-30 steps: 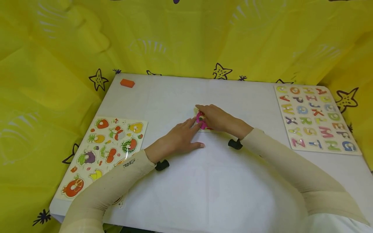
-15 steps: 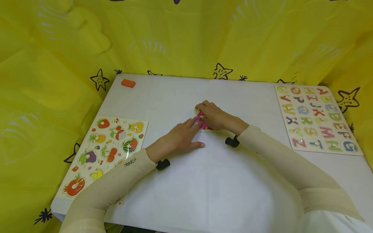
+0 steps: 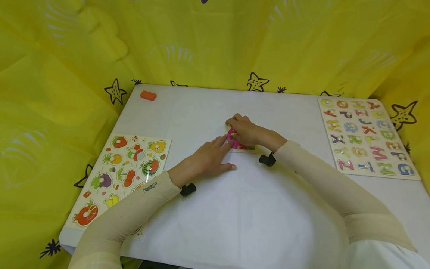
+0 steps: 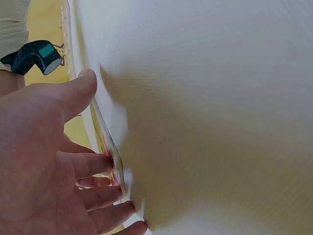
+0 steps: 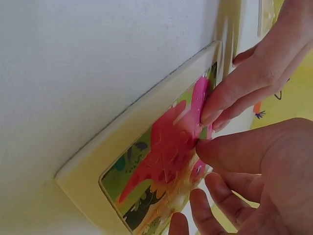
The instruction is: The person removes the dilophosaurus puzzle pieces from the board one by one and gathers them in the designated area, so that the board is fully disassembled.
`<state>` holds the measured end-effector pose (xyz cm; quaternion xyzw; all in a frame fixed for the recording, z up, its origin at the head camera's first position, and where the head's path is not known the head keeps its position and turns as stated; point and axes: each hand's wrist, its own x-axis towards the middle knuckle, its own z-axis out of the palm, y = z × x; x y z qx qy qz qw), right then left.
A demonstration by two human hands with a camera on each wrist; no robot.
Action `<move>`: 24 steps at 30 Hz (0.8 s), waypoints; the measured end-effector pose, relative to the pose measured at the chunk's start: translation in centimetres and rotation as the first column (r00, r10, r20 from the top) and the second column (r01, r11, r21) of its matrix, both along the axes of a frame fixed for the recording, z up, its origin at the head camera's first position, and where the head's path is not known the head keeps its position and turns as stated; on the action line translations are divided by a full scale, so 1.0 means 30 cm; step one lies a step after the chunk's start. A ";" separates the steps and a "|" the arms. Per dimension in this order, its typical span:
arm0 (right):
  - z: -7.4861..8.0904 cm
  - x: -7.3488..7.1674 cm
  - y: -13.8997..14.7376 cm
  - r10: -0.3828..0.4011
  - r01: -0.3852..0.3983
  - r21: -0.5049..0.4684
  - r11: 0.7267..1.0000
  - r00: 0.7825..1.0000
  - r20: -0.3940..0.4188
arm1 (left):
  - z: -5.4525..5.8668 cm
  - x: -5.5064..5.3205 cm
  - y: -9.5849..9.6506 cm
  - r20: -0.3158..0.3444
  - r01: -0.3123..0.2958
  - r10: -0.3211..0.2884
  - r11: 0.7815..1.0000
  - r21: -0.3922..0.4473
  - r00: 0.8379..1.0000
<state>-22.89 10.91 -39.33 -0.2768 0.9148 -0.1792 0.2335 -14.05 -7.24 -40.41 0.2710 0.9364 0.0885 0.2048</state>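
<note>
A small jigsaw board (image 5: 93,181) with a red and pink dinosaur picture (image 5: 166,156) lies mid-table. My left hand (image 3: 209,157) reaches it from the left, fingers straight, thumb spread apart. Its fingertips rest on the board's left end, beside the pink part of the picture. My right hand (image 3: 248,133) is over the board's far side and hides much of it in the head view. In the right wrist view, the right thumb (image 5: 230,152) touches the picture near a small dark spot, close to the left fingertips. The other right fingers are slightly bent, spread over the picture's far side.
On the left, partly under the left sleeve, lies a fruit peg puzzle (image 3: 139,179). An alphabet peg board (image 3: 367,138) lies at the right. An orange block (image 3: 148,95) sits at the far left corner. A yellow curtain (image 3: 208,45) hangs behind the table (image 3: 242,216).
My right hand has shifted slightly away from me over the board, its fingers drawing in and bending more. The left hand has stayed in place.
</note>
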 end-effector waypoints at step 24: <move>-0.013 0.011 0.046 -0.046 0.038 -0.169 0.985 0.998 -0.044 | 0.008 -0.007 0.004 0.008 0.003 -0.003 1.000 -0.005 1.000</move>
